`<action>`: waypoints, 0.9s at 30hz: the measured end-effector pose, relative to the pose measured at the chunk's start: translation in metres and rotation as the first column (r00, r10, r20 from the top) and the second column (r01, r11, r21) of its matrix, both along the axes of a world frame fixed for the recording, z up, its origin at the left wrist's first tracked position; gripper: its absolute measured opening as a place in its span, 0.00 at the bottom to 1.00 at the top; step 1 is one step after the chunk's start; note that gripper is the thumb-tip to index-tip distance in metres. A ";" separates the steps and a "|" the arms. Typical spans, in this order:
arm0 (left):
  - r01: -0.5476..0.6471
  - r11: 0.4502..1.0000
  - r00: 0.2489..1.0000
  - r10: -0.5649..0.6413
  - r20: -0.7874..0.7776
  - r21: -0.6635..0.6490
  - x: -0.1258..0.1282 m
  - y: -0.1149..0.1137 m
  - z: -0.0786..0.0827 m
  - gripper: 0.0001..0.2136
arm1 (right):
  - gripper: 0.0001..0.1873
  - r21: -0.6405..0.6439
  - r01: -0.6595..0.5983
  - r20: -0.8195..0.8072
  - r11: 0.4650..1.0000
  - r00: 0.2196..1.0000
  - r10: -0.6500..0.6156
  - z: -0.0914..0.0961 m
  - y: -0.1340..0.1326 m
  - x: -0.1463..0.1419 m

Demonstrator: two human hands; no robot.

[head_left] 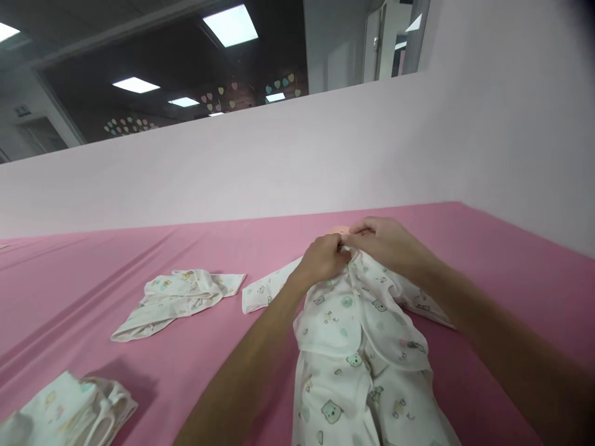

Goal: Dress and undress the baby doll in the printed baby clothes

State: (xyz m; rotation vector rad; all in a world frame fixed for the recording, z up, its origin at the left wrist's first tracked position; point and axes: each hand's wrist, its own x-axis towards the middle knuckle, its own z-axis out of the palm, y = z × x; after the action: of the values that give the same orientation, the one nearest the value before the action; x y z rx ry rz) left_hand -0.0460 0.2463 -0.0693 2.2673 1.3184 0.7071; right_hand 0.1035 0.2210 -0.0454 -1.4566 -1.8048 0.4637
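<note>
A white baby top (328, 316) with small green bear prints lies spread on the pink surface, its two sleeves stretched out to the sides. Matching baby trousers (332, 409) lie under its lower edge. At the neckline, the fingers of my left hand (324, 257) are closed on the fabric. My right hand (383, 241) meets it from the other side, thumb and fingers pinched at the collar. Just behind both hands a peach-coloured rounded thing (341, 230) shows, mostly hidden. The exact spot between the fingertips is covered.
A crumpled white printed baby garment (179, 300) lies to the left. Another folded printed garment (77, 412) is at the lower left. The pink sheet (195, 378) has creases on the left. A low white wall (223, 173) runs behind, with dark glass (176, 68) above it.
</note>
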 end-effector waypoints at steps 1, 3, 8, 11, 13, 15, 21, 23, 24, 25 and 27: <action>0.001 1.000 1.000 -0.001 -0.003 0.011 0.000 0.000 0.000 0.09 | 0.09 -0.033 -0.006 0.053 0.999 0.999 0.008 -0.006 0.004 -0.002; 0.002 1.000 1.000 -0.002 -0.016 0.019 -0.001 0.000 0.000 0.08 | 0.08 -0.065 0.012 0.135 0.998 0.991 -0.003 -0.014 0.009 -0.002; 0.026 1.000 0.999 -0.026 -0.024 0.007 -0.002 -0.001 0.002 0.08 | 0.14 -0.066 0.052 0.253 0.996 0.967 -0.033 -0.018 0.013 0.005; 0.039 0.999 0.999 -0.038 -0.036 0.013 -0.001 -0.003 0.005 0.10 | 0.12 -0.041 0.023 0.312 0.999 0.950 -0.009 -0.020 0.014 0.005; 0.034 0.999 0.998 -0.033 -0.053 0.025 -0.001 -0.004 0.006 0.11 | 0.10 0.005 0.022 0.352 1.000 0.936 -0.022 -0.023 0.016 0.004; 0.028 0.998 0.997 -0.024 -0.072 0.049 0.000 -0.005 0.006 0.11 | 0.11 0.045 0.030 0.378 0.999 0.925 -0.045 -0.026 0.018 0.003; 0.060 0.996 0.998 -0.058 -0.029 0.068 -0.001 -0.007 0.011 0.05 | 0.12 -0.113 -0.036 0.279 0.993 0.958 0.067 -0.028 0.021 0.007; 0.055 0.997 0.999 -0.055 -0.001 0.056 -0.003 -0.007 0.014 0.04 | 0.12 -0.141 -0.072 0.206 0.987 0.973 0.101 -0.026 0.021 0.008; 0.052 0.998 0.999 -0.052 0.005 0.047 -0.005 -0.007 0.016 0.04 | 0.12 -0.128 -0.067 0.191 0.989 0.977 0.091 -0.025 0.021 0.010; 0.046 0.998 0.999 -0.047 0.010 0.035 -0.007 -0.007 0.017 0.05 | 0.12 -0.109 -0.045 0.193 0.993 0.979 0.066 -0.025 0.021 0.011; 0.019 1.000 1.000 -0.019 0.018 0.017 -0.012 -0.007 0.020 0.05 | 0.11 -0.074 0.030 0.219 0.997 0.976 -0.013 -0.023 0.020 0.015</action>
State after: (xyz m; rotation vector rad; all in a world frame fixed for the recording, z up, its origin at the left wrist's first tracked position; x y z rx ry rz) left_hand -0.0585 0.2395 -0.0495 2.2787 1.2852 0.7334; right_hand 0.1186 0.2410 -0.0679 -1.6325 -1.9580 0.3777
